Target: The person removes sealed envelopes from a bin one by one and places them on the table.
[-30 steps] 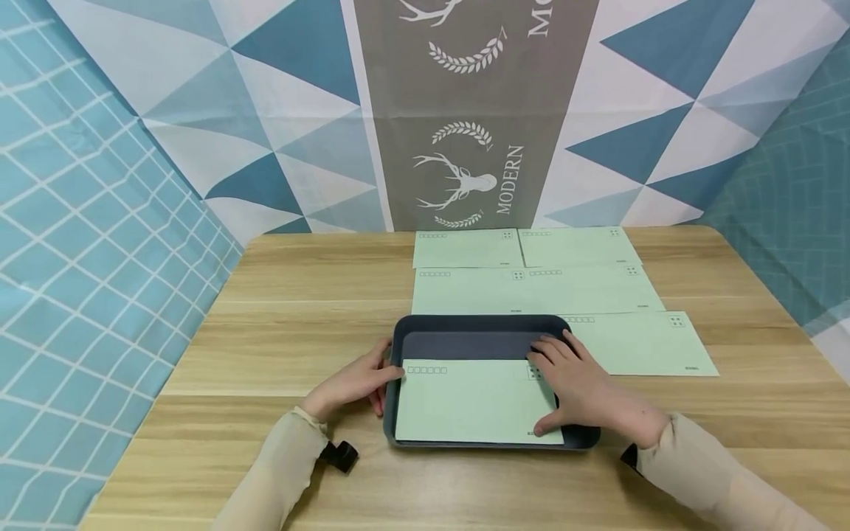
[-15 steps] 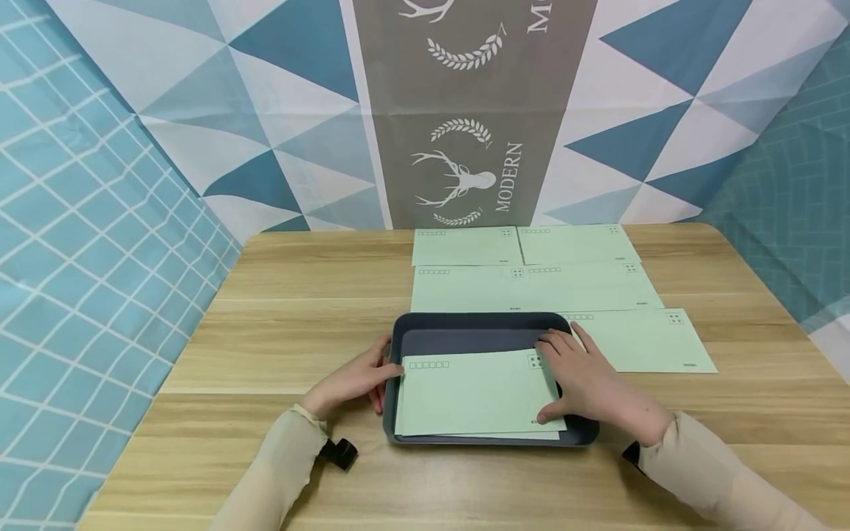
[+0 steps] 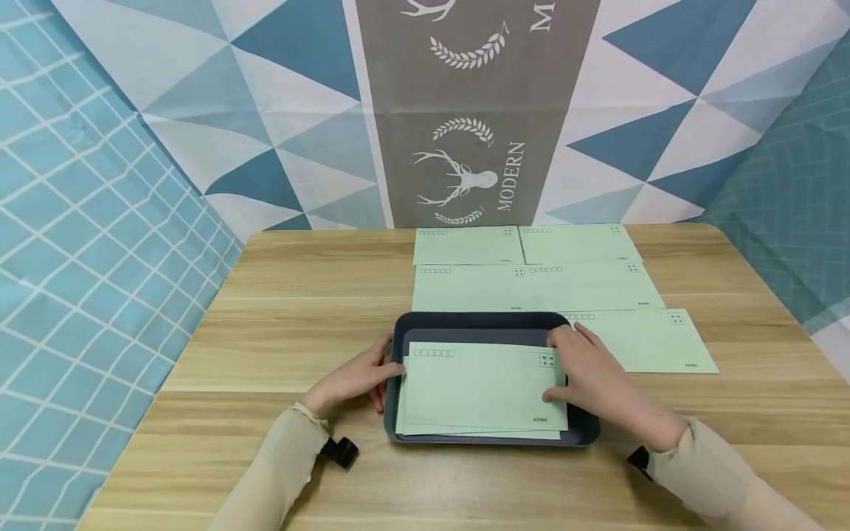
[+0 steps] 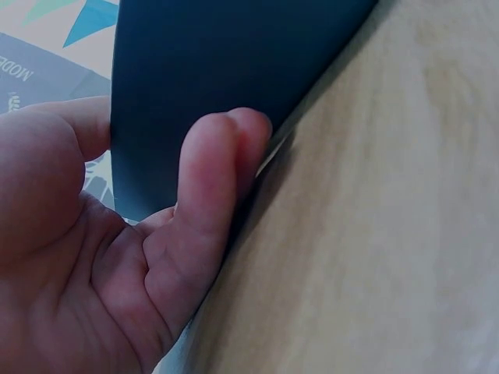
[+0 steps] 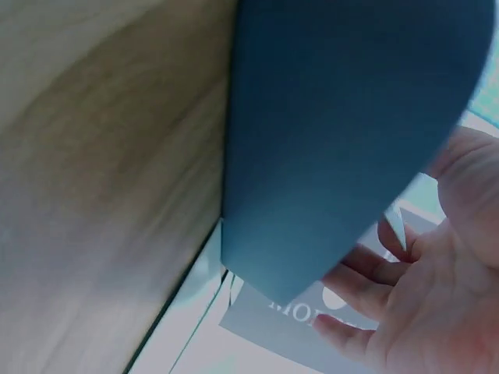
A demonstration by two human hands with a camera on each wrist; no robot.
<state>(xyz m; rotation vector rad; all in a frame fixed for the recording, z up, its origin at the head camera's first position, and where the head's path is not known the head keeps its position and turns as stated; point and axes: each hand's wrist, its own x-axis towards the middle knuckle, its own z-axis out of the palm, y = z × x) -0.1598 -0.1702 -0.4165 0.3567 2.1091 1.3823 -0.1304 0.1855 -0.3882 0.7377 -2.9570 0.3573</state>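
A dark grey-blue tray (image 3: 478,320) lies on the table with pale green envelopes stacked inside. My left hand (image 3: 355,380) grips the tray's left side. Its thumb hooks over the rim, and the fingers lie along the outer wall in the left wrist view. With my right hand (image 3: 591,369) I hold the top envelope (image 3: 488,387) by its right edge, thumb in front and fingers behind. That envelope is raised a little and shifted off the one below. In the right wrist view, a corner of paper (image 5: 396,224) shows between thumb and fingers. How many envelopes lie beneath is hidden.
Several pale green envelopes (image 3: 478,287) are laid out flat in rows behind the tray. One more (image 3: 644,343) lies right of it, partly covered by tray and hand. Patterned cloth (image 3: 458,110) hangs along the table's back edge. Wood tabletop (image 3: 299,280) extends to the left.
My right hand has drawn the top envelope up and slightly right, uncovering the edge of the one below. Its fingers have closed on the right edge. The left hand stays on the tray.
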